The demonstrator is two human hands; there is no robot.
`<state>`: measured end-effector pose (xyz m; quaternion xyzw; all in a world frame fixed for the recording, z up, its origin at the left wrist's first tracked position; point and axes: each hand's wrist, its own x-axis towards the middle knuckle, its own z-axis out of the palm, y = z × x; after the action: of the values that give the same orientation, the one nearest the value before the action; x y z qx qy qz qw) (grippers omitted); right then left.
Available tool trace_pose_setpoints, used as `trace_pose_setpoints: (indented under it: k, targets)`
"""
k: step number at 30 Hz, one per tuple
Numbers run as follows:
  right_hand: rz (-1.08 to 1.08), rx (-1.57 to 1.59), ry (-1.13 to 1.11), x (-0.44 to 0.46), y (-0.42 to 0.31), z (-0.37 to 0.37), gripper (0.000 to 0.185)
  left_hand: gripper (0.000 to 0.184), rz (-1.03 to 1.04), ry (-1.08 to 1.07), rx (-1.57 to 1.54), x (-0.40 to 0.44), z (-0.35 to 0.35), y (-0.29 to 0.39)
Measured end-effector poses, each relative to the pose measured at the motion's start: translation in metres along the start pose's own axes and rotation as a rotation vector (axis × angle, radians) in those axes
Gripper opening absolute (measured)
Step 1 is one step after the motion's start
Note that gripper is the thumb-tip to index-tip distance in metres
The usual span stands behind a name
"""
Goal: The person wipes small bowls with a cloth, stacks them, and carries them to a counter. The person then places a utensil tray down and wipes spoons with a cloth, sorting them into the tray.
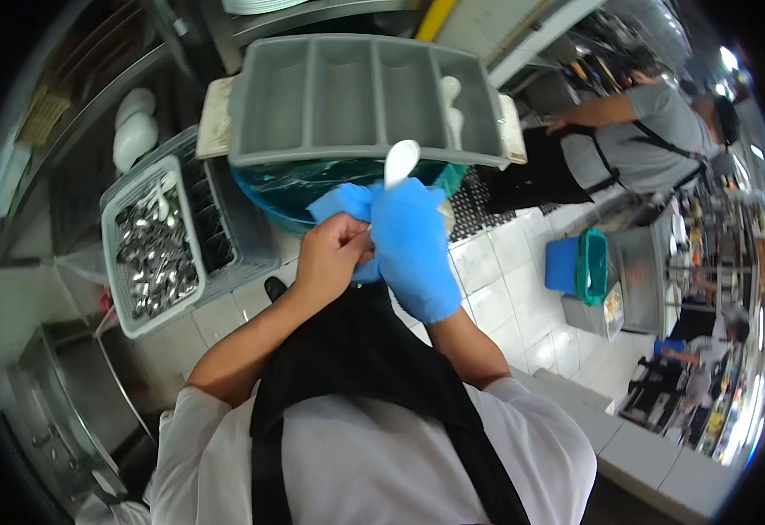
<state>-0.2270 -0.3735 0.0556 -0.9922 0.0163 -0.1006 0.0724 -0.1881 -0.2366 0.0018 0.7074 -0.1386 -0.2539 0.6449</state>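
A white spoon sticks up, bowl end uppermost, out of a blue cloth. The cloth is draped over my right hand and hides its fingers, which close around the spoon through the fabric. My left hand is bare and pinched at the cloth's left side, where the spoon's handle end seems to be; the fingers cover most of it. Just beyond my hands lies a grey cutlery tray with several long compartments. Its rightmost compartment holds white spoons.
At left, a pale basket full of metal cutlery rests on a grey crate. White bowls stand behind. Below the tray is a bin with a green liner. A co-worker stands at right, near a blue bin.
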Motion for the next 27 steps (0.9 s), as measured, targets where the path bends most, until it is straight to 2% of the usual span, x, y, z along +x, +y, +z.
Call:
trace_pose_setpoints:
  k: [1, 2, 3, 4, 7, 11, 14, 16, 18, 20, 22, 24, 27]
  targets:
    - [0.001, -0.007, 0.048, -0.004, 0.000, -0.019, 0.024, 0.013, -0.014, 0.075, 0.039, 0.004, -0.004, 0.002]
    - [0.000, 0.024, 0.107, -0.003, 0.002, -0.026, 0.025, 0.018, 0.005, 0.032, 0.148, 0.009, -0.003, -0.010]
    - [0.014, 0.070, 0.171, 0.004, 0.008, -0.023, 0.025, 0.017, 0.188, 0.030, 0.181, 0.010, 0.001, -0.018]
    - [0.038, 0.102, 0.202, 0.009, 0.016, -0.019, 0.025, 0.019, 0.187, 0.024, 0.198, 0.004, 0.002, -0.009]
    - [0.209, 0.060, 0.194, 0.030, 0.078, 0.010, 0.025, 0.019, 0.299, -0.012, 0.189, -0.006, -0.008, -0.008]
    - [0.332, 0.021, 0.121, 0.028, 0.123, 0.021, 0.025, 0.027, 0.194, 0.035, 0.218, -0.016, -0.041, -0.028]
    - [0.341, 0.042, 0.157, 0.017, 0.125, 0.015, 0.025, 0.030, 0.104, 0.210, 0.302, -0.027, -0.084, -0.045]
    - [0.331, 0.071, 0.205, 0.009, 0.117, 0.009, 0.026, 0.029, 0.138, 0.385, 0.405, -0.032, -0.125, -0.062]
    - [0.303, 0.121, 0.235, -0.002, 0.099, 0.004, 0.026, 0.025, 0.069, 0.534, 0.450, -0.029, -0.178, -0.096]
    - [0.275, 0.185, 0.224, -0.009, 0.075, 0.003, 0.026, 0.022, -0.049, 0.656, 0.664, -0.023, -0.232, -0.108]
    - [0.248, 0.244, 0.181, -0.013, 0.045, 0.005, 0.026, 0.020, 0.039, 0.751, 0.740, -0.007, -0.287, -0.135]
    - [0.233, 0.296, 0.111, -0.017, 0.014, 0.008, 0.026, 0.024, 0.007, 0.737, 0.978, 0.015, -0.345, -0.169]
    - [0.242, 0.339, -0.005, -0.024, -0.031, 0.013, 0.026, 0.031, -0.252, 0.586, 1.058, 0.052, -0.400, -0.174]
